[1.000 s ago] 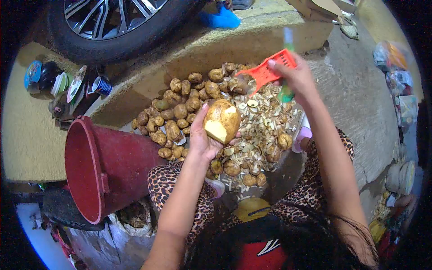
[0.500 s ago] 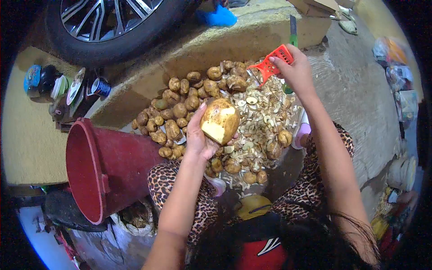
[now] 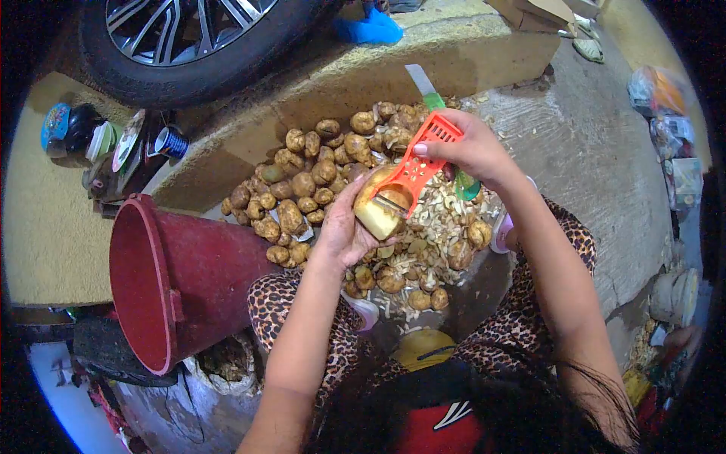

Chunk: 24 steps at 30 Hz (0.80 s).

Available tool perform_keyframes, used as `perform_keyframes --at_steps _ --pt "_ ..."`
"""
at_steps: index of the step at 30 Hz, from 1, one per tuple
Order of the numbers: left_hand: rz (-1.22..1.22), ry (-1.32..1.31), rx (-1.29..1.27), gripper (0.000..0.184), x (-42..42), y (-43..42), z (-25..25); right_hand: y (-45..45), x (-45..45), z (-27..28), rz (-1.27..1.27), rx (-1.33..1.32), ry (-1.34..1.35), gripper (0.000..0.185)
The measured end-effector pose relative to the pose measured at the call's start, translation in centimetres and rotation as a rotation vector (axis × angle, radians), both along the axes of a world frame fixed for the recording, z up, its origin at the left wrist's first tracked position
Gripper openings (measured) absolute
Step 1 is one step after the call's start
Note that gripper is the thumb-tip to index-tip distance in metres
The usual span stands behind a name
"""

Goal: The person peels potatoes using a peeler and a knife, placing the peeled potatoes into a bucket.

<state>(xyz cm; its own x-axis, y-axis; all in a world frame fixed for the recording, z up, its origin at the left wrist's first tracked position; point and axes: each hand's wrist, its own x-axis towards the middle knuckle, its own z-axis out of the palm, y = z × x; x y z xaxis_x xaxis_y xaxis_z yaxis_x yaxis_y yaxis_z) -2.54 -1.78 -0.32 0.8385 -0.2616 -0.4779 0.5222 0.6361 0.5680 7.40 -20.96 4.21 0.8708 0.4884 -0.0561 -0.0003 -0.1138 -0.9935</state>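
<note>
My left hand is wrapped round a large, partly peeled potato with a pale face toward me. In my right hand is an orange peeler, its blade resting on the potato's upper right side. The same hand also holds a knife with a green handle; its blade sticks out beyond the fingers. Under and beside the hands lie many peelings, and unpeeled potatoes are heaped to the left.
A red bucket lies tilted at the left, its mouth facing left. Behind the heap runs a concrete step with a wheel on it. Plastic bags are at the right edge. A yellow round object sits between my legs.
My right hand has come down and left, bringing the peeler from above the peelings onto the potato. The knife blade now tilts to the left. The potato has turned slightly in my left hand.
</note>
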Motion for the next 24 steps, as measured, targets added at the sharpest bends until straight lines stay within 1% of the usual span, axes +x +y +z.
perform_keyframes --at_steps 3,9,12,15,16,19,21,24 --pt "-0.046 0.041 -0.074 0.048 -0.1 0.2 -0.3 -0.1 0.0 0.5 0.006 -0.013 0.006 0.027" --pt "0.071 0.037 -0.194 0.047 -0.1 -0.4 -0.9 -0.7 0.3 1.0 0.015 -0.01 0.078 0.026" --pt "0.256 0.123 -0.192 0.048 0.4 -1.8 0.2 0.4 -0.7 1.0 0.046 -0.018 0.066 0.025" --pt "0.19 0.048 -0.198 0.049 0.4 -1.4 -0.8 1.2 -1.5 1.1 0.088 -0.066 0.045 0.025" --pt "0.103 -0.033 -0.193 0.047 0.3 -1.3 -1.0 1.3 -1.4 0.9 0.092 -0.068 0.04 0.025" --pt "0.107 -0.003 -0.086 0.045 -0.1 -1.6 -0.8 1.0 -1.3 1.2 0.113 -0.113 0.031 0.024" --pt "0.116 -0.003 -0.08 0.043 0.1 -2.0 -0.5 0.2 -0.8 1.3 0.138 -0.139 0.008 0.024" --pt "0.062 -0.023 -0.081 0.042 0.2 -1.2 -1.0 -1.5 0.3 1.3 -0.05 -0.229 -0.075 0.024"
